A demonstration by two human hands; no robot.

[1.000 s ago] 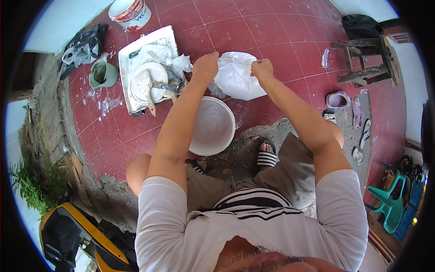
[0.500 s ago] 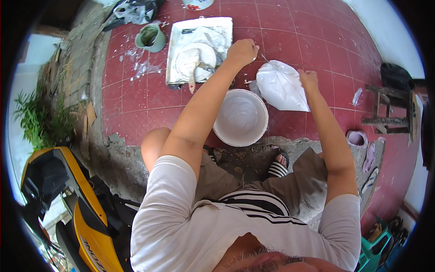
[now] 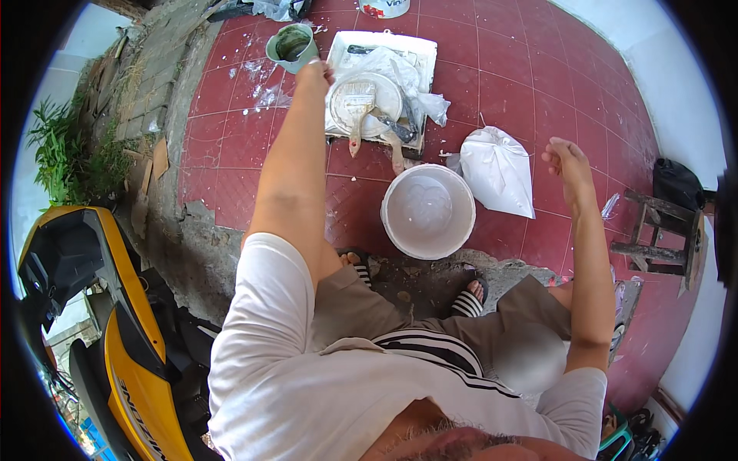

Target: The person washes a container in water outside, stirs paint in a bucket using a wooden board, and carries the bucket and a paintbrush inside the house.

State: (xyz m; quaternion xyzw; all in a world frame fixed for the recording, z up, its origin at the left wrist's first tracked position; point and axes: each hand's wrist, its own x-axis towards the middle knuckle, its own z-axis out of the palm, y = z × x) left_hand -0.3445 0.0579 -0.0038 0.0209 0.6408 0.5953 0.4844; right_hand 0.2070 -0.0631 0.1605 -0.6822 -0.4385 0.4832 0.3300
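Observation:
My left hand point(image 3: 314, 74) is at the lower edge of the green pail point(image 3: 304, 51); its fingers are mostly turned away, their grip unclear. My right hand point(image 3: 565, 160) hangs open, fingers loosely bent, right of a tied white plastic bag point(image 3: 496, 177) on the floor. A white bucket point(image 3: 427, 246) with pale liquid stands just below the bag. A paint-smeared white tray point(image 3: 425, 54) holds a round lid, a brush point(image 3: 357, 111), other tools and crumpled plastic.
Red tiles point(image 3: 576, 100) meet a broken concrete step. A yellow-and-black scooter point(image 3: 138, 361) and plants point(image 3: 58, 146) are left. A wooden stool point(image 3: 657, 246) with a black bag point(image 3: 676, 184) stands right. A labelled pail point(image 3: 384, 6) and dark plastic lie at the back.
Both hands have come away from the white bag, which rests on the tiles. My left hand has moved left to the green pail; the whole view has shifted.

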